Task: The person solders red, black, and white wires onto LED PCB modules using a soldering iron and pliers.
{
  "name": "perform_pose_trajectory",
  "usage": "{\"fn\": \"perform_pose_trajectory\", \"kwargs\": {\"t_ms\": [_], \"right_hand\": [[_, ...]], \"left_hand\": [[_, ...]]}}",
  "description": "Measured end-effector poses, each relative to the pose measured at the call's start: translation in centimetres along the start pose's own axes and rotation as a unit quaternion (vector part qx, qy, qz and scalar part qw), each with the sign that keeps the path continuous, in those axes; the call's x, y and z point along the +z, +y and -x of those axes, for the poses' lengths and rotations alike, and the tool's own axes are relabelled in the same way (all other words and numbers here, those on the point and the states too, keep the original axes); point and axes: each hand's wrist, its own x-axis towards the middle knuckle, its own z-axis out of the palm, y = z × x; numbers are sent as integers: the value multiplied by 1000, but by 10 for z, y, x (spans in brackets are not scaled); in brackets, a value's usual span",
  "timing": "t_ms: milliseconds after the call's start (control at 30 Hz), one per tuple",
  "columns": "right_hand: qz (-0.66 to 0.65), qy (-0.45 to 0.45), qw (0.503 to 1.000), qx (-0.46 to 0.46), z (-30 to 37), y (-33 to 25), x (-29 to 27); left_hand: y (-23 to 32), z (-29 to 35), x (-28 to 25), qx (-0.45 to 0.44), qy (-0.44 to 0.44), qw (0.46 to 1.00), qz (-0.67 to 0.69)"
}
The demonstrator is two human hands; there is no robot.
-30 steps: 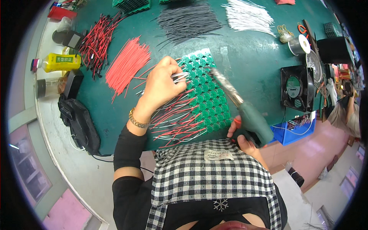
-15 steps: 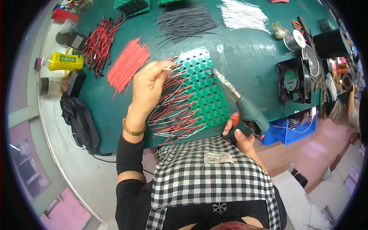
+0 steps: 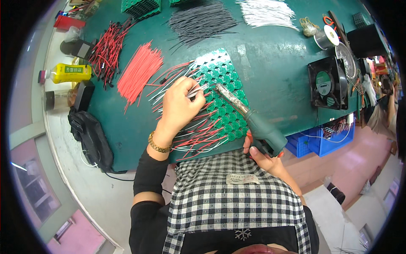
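Note:
A panel of round green circuit boards (image 3: 230,116) lies on the green bench, with red and white wires fanning out from its left side. My left hand (image 3: 182,101) is closed in a pinch on white wires (image 3: 194,91) over the panel's left edge. In my right hand (image 3: 263,155) is a green-bodied soldering gun (image 3: 264,131), gripped by its handle. Its metal barrel (image 3: 231,100) slants up and left, with the tip over the boards close to my left fingers. Whether the tip touches a joint is too small to tell.
Bundles of red wires (image 3: 141,72), black wires (image 3: 202,21) and white wires (image 3: 267,13) lie across the bench. A black fan (image 3: 326,82) and a solder spool (image 3: 326,37) stand at the right. A yellow bottle (image 3: 69,73) lies at the left. Blue crates (image 3: 323,144) sit below the bench edge.
My left hand has moved down and right along the wires, keeping its pinch. The soldering gun has shifted down and left, its tip now lower on the panel.

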Motion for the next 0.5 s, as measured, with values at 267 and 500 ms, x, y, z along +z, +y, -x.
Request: {"fn": "perform_pose_trajectory", "kwargs": {"t_ms": [267,500], "right_hand": [[-13,7,1000,-9,-7,1,2],[41,0,999,-15,-9,1,0]], "left_hand": [[-4,-4,1,-21,-16,1000,4],[-5,-8,1,1,-16,1000,-11]]}}
